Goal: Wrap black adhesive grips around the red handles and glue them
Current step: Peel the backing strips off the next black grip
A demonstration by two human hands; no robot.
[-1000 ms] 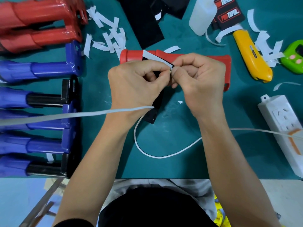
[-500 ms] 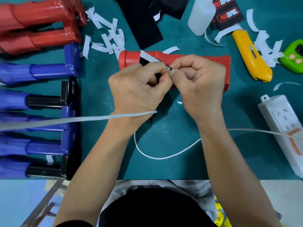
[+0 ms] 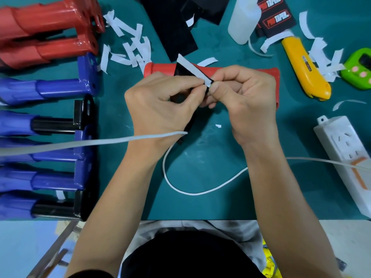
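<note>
Pinching black grip (image 3: 180, 70), white cable (image 3: 80, 144) crossing foreground

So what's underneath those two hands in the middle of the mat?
A red handle lies beneath the left hand and right hand; only its ends show, the middle is covered. Both pinch a black grip with white backing.

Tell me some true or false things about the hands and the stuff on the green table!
1. The left hand and the right hand both pinch the black grip. True.
2. The red handle lies just behind the hands. True.
3. The right hand holds the yellow knife. False: it lies untouched on the mat, off to the right.
4. The white power strip is on the left side. False: it is on the right; blue handles are on the left.
</note>
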